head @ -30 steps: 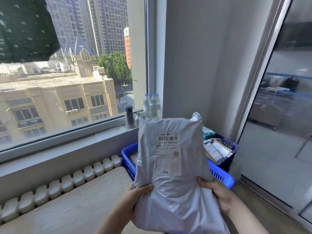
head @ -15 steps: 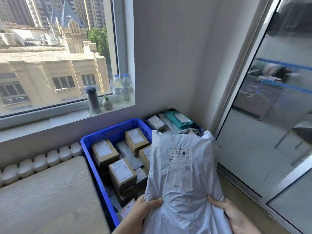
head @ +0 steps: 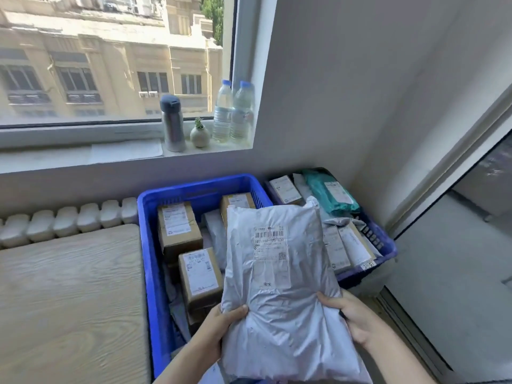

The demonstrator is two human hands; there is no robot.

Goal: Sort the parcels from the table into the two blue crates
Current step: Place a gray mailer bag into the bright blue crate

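Holding a grey plastic mailer (head: 279, 300) upright in front of the body, both hands clamp its lower half from opposite edges. The left hand (head: 219, 325) grips the left edge, its thumb (head: 235, 311) laid flat across the front of the bag and its fingers hidden behind it. The right hand (head: 353, 321) takes the right edge the same way: its thumb presses on the front and the other fingers curl round the back, out of sight. Neither hand is spread; each pinches the soft plastic between thumb and fingers, and the bag wrinkles where they squeeze.

The mailer's white shipping label (head: 270, 253), with a barcode, faces the camera. The parcel is in the air over the two blue crates, covering the right side of the left crate (head: 146, 245) and the near left part of the right crate (head: 388, 246). Whether it touches either one cannot be told.

The left crate holds several brown cardboard boxes (head: 177, 228) with white labels and some grey bags. The right crate, in the corner by the wall, holds flat parcels and a teal mailer (head: 329, 195).

Left of the crates lies a pale wooden table (head: 69, 300), with a white radiator (head: 69, 220) behind it. On the windowsill stand a steel flask (head: 173, 123), a small vase (head: 199, 135) and two water bottles (head: 232, 112).
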